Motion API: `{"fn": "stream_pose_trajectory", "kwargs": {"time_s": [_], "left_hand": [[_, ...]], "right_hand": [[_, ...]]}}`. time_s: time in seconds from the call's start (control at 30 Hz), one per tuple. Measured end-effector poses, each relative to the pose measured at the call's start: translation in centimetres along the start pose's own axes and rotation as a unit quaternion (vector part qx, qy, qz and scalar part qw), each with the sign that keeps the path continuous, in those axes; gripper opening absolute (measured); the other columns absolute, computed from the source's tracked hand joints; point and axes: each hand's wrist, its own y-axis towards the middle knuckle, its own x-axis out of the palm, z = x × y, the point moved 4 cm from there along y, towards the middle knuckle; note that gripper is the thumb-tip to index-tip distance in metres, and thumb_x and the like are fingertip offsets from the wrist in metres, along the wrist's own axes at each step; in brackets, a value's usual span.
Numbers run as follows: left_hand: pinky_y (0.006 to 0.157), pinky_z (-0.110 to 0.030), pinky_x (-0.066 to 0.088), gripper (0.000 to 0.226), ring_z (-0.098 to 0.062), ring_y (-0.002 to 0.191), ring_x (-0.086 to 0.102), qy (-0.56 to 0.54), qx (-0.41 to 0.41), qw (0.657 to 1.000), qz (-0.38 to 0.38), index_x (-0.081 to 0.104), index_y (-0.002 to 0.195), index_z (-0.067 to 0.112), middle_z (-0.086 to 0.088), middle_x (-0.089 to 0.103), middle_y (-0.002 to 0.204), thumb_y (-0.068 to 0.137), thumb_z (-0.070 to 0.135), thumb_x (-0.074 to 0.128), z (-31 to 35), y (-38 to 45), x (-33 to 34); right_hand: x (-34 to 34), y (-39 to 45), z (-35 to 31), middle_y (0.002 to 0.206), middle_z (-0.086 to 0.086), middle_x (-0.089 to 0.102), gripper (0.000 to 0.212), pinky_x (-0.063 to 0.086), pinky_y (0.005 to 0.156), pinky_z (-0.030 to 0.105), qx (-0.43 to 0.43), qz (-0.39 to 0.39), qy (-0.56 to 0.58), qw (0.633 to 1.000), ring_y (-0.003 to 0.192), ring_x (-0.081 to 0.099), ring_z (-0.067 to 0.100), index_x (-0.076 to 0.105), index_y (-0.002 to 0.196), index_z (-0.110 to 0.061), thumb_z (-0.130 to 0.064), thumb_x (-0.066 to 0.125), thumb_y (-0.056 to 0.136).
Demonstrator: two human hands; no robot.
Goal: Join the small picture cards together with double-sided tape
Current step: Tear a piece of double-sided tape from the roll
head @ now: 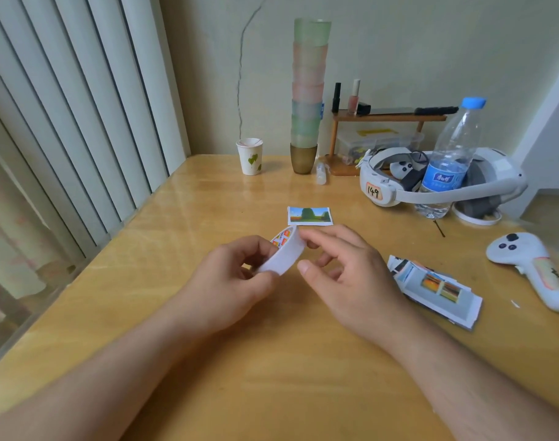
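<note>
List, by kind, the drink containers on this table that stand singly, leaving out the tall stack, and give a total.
Paper cup: 1
Water bottle: 1
Total: 2

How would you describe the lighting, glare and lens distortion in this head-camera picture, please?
Head view: soft, even daylight, with only faint shadows under the hands; mild glare streaks the table near the paper cup; wide-angle distortion bends the blinds and stretches the forearms; the roll of tape in the left hand looks slightly soft.
</note>
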Motion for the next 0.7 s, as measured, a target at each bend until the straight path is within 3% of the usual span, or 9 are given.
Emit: {"fn": "stream_pose_trajectory", "kwargs": {"time_s": [0.1,0.2,0.3,0.5,0.7], "left_hand": [[0.066,-0.032,0.044,0.011,-0.019,0.069,0.055,-0.038,0.007,0.999,-0.003,0.070,0.091,0.024,-0.005,0.069,0.092,0.081,0.022,0.068,0.0,0.0,0.2],[0.065,-0.023,0.047,0.008,-0.014,0.068,0.055,-0.019,0.049,0.999,0.010,0.069,0.087,0.023,-0.001,0.069,0.085,0.080,0.018,0.069,0.5,-0.1,0.4],[0.063,-0.015,0.043,0.008,-0.011,0.073,0.056,0.046,0.100,0.993,0.030,0.066,0.083,0.021,0.002,0.067,0.082,0.079,0.015,0.070,1.1,-0.3,0.5],[0.062,-0.008,0.039,0.012,-0.010,0.075,0.056,0.122,0.145,0.980,0.060,0.064,0.081,0.025,0.014,0.063,0.079,0.078,0.017,0.072,1.5,-0.7,0.3],[0.067,-0.010,0.040,0.013,-0.010,0.076,0.058,0.136,0.158,0.976,0.061,0.064,0.080,0.024,0.016,0.063,0.079,0.076,0.015,0.072,1.7,-0.8,0.2]], "right_hand": [[-0.2,-0.2,-0.7,0.125,-0.023,0.053,0.047,0.056,0.075,0.033,-0.036,0.024,-0.012,0.999,0.097,0.061,0.013,0.061,0.141,-0.036,-0.036,0.066,0.095],[-0.6,-0.1,-1.4,0.120,-0.018,0.054,0.046,0.054,0.073,0.034,-0.073,0.057,-0.026,0.995,0.083,0.061,0.017,0.064,0.139,-0.033,-0.041,0.065,0.094],[-0.9,-0.1,-1.7,0.117,-0.011,0.056,0.043,0.054,0.073,0.034,-0.099,0.082,-0.039,0.991,0.083,0.060,0.015,0.068,0.135,-0.028,-0.034,0.070,0.093],[-1.3,-0.1,-2.3,0.105,-0.003,0.064,0.022,0.056,0.068,0.034,-0.162,0.127,-0.014,0.978,0.086,0.063,0.010,0.081,0.109,-0.015,-0.014,0.079,0.087],[-1.3,0.0,-2.4,0.100,-0.003,0.065,0.009,0.057,0.066,0.038,-0.156,0.108,0.019,0.982,0.085,0.066,0.017,0.076,0.086,-0.010,-0.006,0.083,0.083]]}}
